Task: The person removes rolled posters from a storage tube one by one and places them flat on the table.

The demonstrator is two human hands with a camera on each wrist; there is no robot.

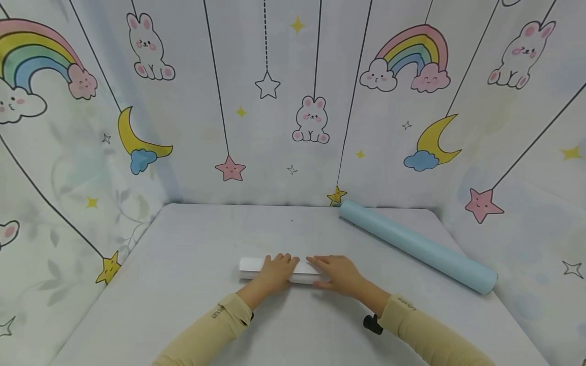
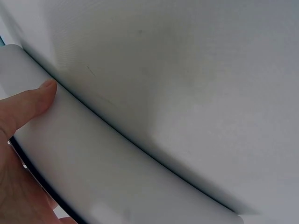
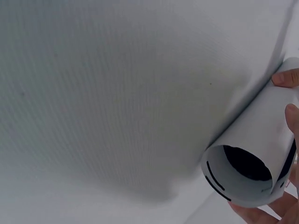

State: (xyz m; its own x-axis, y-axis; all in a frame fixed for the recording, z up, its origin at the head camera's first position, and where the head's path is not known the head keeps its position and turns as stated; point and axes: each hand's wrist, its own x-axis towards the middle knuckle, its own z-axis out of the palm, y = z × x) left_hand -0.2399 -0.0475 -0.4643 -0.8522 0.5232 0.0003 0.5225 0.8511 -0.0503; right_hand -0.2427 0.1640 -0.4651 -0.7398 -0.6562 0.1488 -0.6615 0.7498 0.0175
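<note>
A white sheet of paper point(image 1: 253, 266), rolled into a tube, lies crosswise on the table in the head view. My left hand point(image 1: 276, 272) grips its middle, while my right hand point(image 1: 341, 274) holds the right end. In the left wrist view, the left thumb point(image 2: 39, 99) presses along the paper roll point(image 2: 126, 163), with other fingers on its opposite side. The right wrist view shows the roll's hollow end point(image 3: 247, 163), with black marks inside and a loose overlapping edge. Fingers of the right hand point(image 3: 290, 205) curl round it, partly cut off by the frame.
A long light-blue roll point(image 1: 416, 246) lies slantwise on the right side of the white table point(image 1: 183, 315). Behind and beside the table hangs a cloth point(image 1: 274, 46) printed with rabbits, stars, moons and rainbows. A small black device point(image 1: 373, 324) sits under the right wrist.
</note>
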